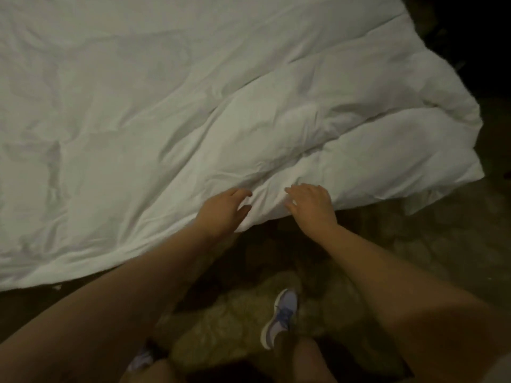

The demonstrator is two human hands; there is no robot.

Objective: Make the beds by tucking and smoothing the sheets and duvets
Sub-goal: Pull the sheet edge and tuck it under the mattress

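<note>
A white duvet [193,106] covers the bed and fills most of the view, creased and bunched toward its right corner, where it hangs over the edge. My left hand [224,210] lies on the duvet's near edge with fingers and thumb spread and relaxed. My right hand [311,207] rests a short way to its right on the same edge, fingers extended and pressing the fabric. A raised fold of duvet sits between the two hands. Neither hand visibly grips the cloth.
Dark patterned carpet [428,244] runs along the bed's near side and round its right corner. My shoe [280,316] stands on the carpet just below the hands. The room beyond the top right corner is dark.
</note>
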